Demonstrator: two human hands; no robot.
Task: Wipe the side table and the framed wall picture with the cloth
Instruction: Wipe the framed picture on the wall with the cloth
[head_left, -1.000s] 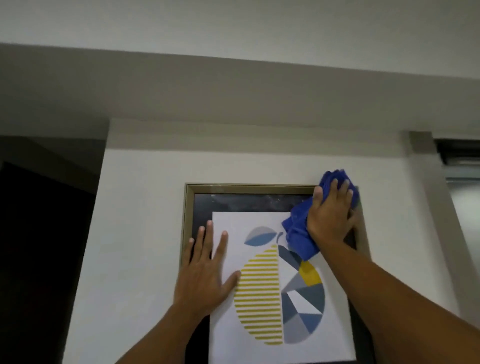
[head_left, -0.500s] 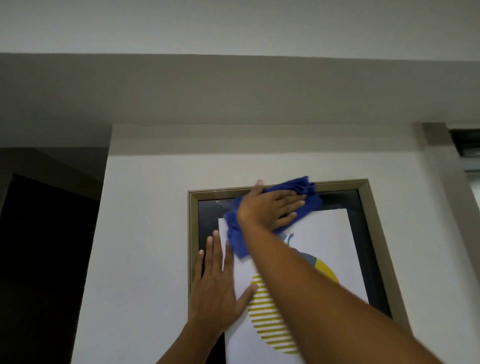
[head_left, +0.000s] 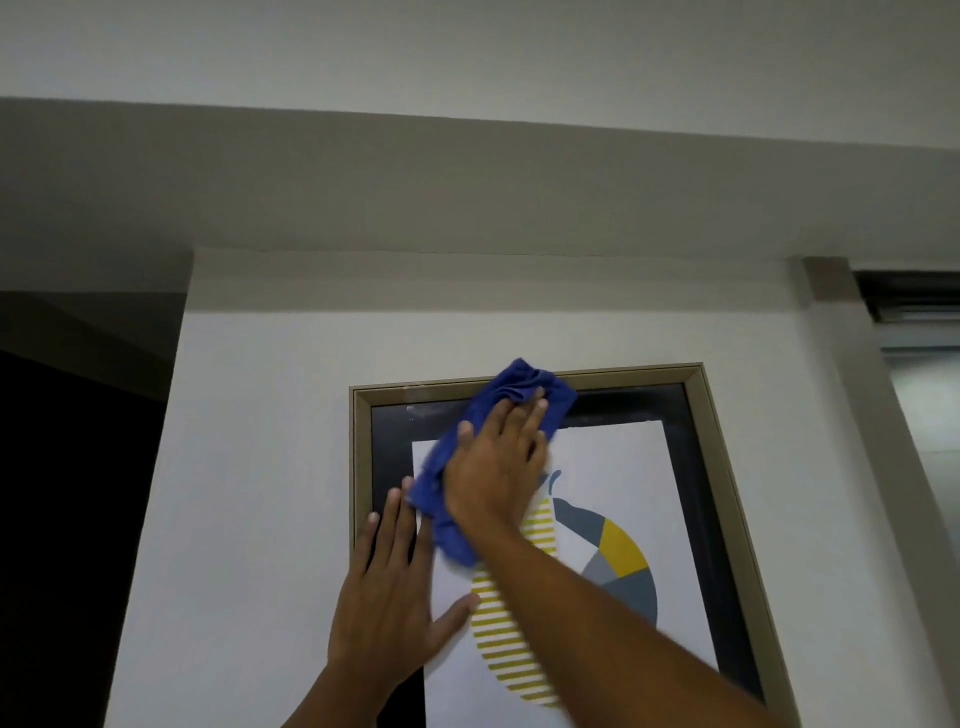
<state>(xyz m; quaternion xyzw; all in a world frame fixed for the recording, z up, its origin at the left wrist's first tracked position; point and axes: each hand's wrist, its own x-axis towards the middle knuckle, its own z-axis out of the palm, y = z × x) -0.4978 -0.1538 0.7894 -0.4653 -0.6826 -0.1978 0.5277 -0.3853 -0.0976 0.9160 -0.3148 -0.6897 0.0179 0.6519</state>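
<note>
The framed wall picture (head_left: 701, 467) hangs on a white wall, with a beige frame, a black border and a pear print in yellow, grey and blue. My right hand (head_left: 498, 467) lies flat on the blue cloth (head_left: 514, 395) and presses it against the glass near the top middle of the picture. The cloth reaches up over the top frame edge and hangs down below my wrist. My left hand (head_left: 395, 597) rests flat, fingers spread, on the picture's left side with nothing in it. The side table is out of view.
A ceiling beam (head_left: 467, 182) runs across above the picture. A dark doorway (head_left: 67, 493) opens at the left. A window frame (head_left: 919, 332) stands at the right edge.
My right hand has swept the cloth from the picture's top right corner leftward to the top middle. The left hand has stayed pressed on the left side.
</note>
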